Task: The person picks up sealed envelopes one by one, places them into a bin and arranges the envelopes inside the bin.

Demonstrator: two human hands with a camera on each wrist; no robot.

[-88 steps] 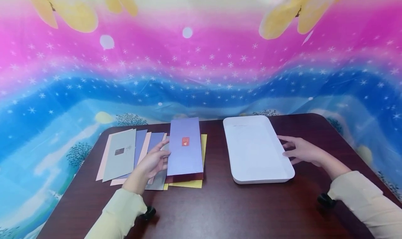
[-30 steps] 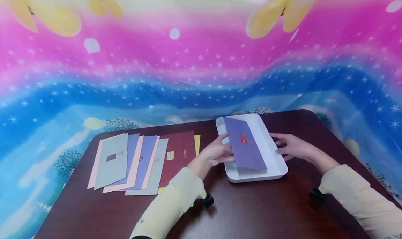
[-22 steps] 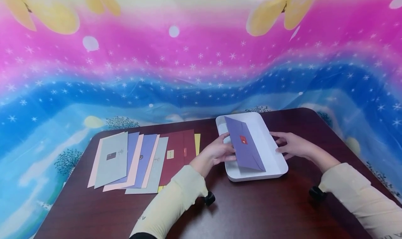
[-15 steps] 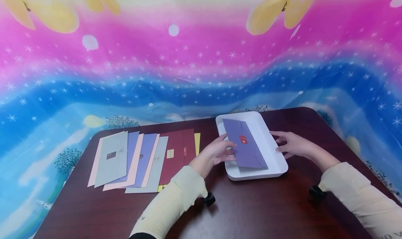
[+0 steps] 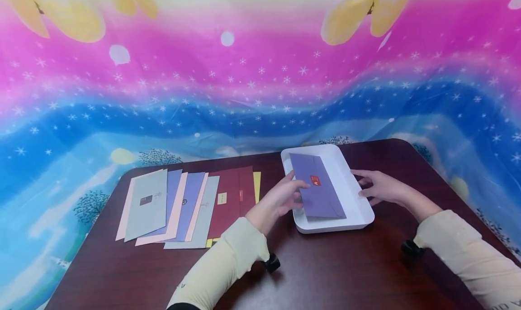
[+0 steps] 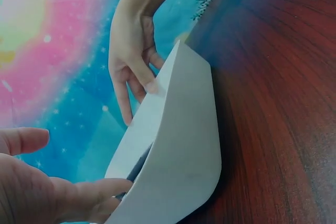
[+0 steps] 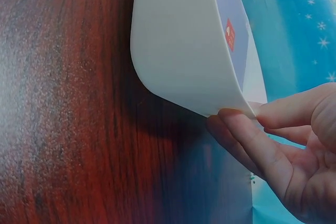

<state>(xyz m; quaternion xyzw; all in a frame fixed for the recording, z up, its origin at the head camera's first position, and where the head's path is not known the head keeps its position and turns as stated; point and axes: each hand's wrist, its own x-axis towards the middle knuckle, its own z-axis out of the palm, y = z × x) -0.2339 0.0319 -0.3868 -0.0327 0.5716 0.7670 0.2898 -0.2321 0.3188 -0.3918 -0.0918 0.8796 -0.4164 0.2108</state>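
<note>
A purple envelope (image 5: 321, 197) with a small red label lies in the white tray (image 5: 354, 212), along its left side. My left hand (image 5: 281, 199) is at the tray's left rim, one finger reaching over the envelope's edge. In the left wrist view, that hand's thumb (image 6: 26, 140) is raised well apart from its fingers (image 6: 100, 188), which are at the rim beside the envelope. My right hand (image 5: 380, 188) pinches the tray's right rim. In the right wrist view, its thumb (image 7: 291, 113) is inside the rim and its fingers (image 7: 252, 140) are outside.
To the left, a row of overlapping envelopes is spread on the dark wooden table (image 5: 325, 274): a grey one (image 5: 142, 219), purple and pink ones, maroon ones (image 5: 228, 210) and yellow at the right end. A printed cloth (image 5: 260, 93) hangs behind the table.
My left hand has brought the purple envelope from the row rightward into the tray, where it has tilted down flatter. The left fingers have since loosened. My right hand stays at the tray's rim.
</note>
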